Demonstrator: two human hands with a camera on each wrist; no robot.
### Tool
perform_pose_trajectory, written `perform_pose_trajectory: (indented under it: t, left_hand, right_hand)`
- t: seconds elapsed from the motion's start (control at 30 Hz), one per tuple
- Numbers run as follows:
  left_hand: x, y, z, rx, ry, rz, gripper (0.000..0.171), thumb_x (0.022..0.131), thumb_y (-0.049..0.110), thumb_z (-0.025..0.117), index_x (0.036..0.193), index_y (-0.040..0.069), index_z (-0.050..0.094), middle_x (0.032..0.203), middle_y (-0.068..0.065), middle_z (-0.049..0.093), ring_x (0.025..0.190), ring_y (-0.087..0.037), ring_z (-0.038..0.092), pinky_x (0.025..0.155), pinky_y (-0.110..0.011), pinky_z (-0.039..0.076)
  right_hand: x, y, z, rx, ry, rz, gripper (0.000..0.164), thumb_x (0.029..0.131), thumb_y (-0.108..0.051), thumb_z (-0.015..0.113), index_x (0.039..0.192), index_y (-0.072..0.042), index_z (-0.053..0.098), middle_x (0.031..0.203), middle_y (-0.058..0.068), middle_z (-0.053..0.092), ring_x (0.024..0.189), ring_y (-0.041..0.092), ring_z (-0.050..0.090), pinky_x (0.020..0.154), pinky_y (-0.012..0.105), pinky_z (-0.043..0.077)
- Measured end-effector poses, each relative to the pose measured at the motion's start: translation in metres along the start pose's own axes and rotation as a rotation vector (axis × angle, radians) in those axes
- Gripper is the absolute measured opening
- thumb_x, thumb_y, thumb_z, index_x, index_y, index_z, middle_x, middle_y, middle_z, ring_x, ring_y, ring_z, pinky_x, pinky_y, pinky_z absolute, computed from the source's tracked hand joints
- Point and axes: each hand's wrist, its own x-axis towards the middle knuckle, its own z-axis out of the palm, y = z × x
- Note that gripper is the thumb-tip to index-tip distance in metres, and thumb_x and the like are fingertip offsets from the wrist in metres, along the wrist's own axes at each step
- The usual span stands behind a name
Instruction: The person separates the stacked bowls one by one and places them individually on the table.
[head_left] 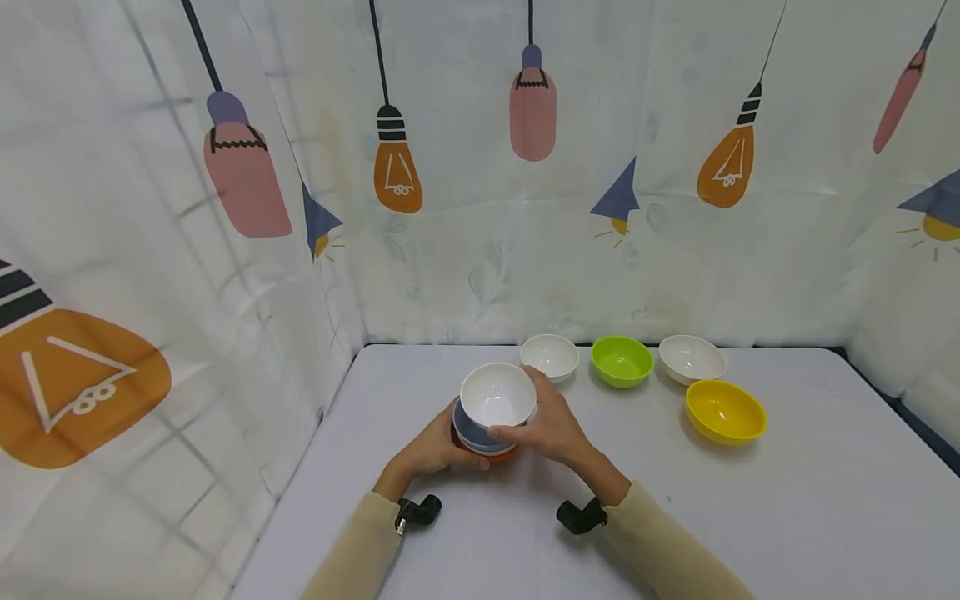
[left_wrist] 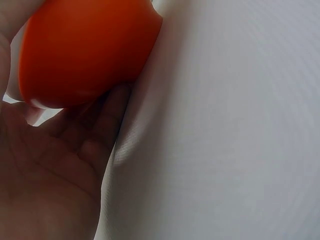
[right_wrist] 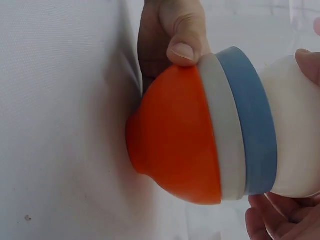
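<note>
Lamp-printed cloth [head_left: 450, 275] hangs behind and beside a white tabletop [head_left: 847, 500], where the bowls all stand upright, mouths up. Before the person is a stack: the orange bowl [right_wrist: 175, 135] with its foot on the tabletop, a grey bowl [right_wrist: 226, 135] nested in it, then the blue bowl [right_wrist: 248, 122]. Nesting them mouth-up lets each sit in the one below, only a band of wall showing.

Both hands are at the stack, one low, one high. The left hand [head_left: 438, 446] grips the orange bowl, thumb near its rim, probably to steady the base. The right hand [head_left: 553, 423] holds the white bowl [head_left: 498, 396] at the blue bowl's mouth, thumb and fingers on opposite sides, which likely helps centre it; whether it bears on the blue bowl I cannot tell.

Beyond, a second white bowl [head_left: 550, 358], the green bowl [head_left: 622, 362] and a third white bowl [head_left: 692, 358] form a row, with the yellow bowl [head_left: 726, 412] nearer, all apart from the stack, perhaps to leave working room.
</note>
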Motion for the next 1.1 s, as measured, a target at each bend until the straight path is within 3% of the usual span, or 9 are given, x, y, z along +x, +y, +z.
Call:
perform_pose_trajectory:
  t: [0.2, 0.8, 1.1]
  left_hand:
    - [-0.001, 0.000, 0.000, 0.019, 0.005, -0.035, 0.115, 0.064, 0.021, 0.100, 0.156, 0.028, 0.032, 0.149, 0.003, 0.049, 0.133, -0.020, 0.049, 0.116, -0.047, 0.037]
    - [0.000, 0.000, -0.001, 0.006, -0.005, -0.021, 0.116, 0.063, 0.021, 0.100, 0.156, 0.029, 0.031, 0.149, 0.002, 0.049, 0.136, -0.022, 0.048, 0.117, -0.049, 0.036]
    - [0.000, -0.001, -0.001, 0.017, -0.009, -0.004, 0.114, 0.064, 0.021, 0.100, 0.155, 0.028, 0.033, 0.150, 0.002, 0.049, 0.137, -0.022, 0.048, 0.118, -0.049, 0.035]
  right_hand:
    - [0.000, -0.003, -0.008, 0.019, 0.017, 0.020, 0.103, 0.069, -0.040, 0.095, 0.152, -0.014, 0.039, 0.143, 0.005, 0.055, 0.123, 0.025, 0.059, 0.101, 0.048, 0.054]
    - [0.002, -0.008, -0.033, 0.087, -0.010, -0.035, 0.097, 0.073, -0.033, 0.094, 0.152, -0.021, 0.039, 0.144, 0.006, 0.053, 0.124, 0.029, 0.059, 0.100, 0.049, 0.056]
    - [0.003, -0.008, -0.052, 0.098, -0.019, -0.060, 0.099, 0.073, -0.028, 0.095, 0.153, -0.023, 0.037, 0.146, 0.004, 0.051, 0.125, 0.029, 0.059, 0.099, 0.044, 0.057]
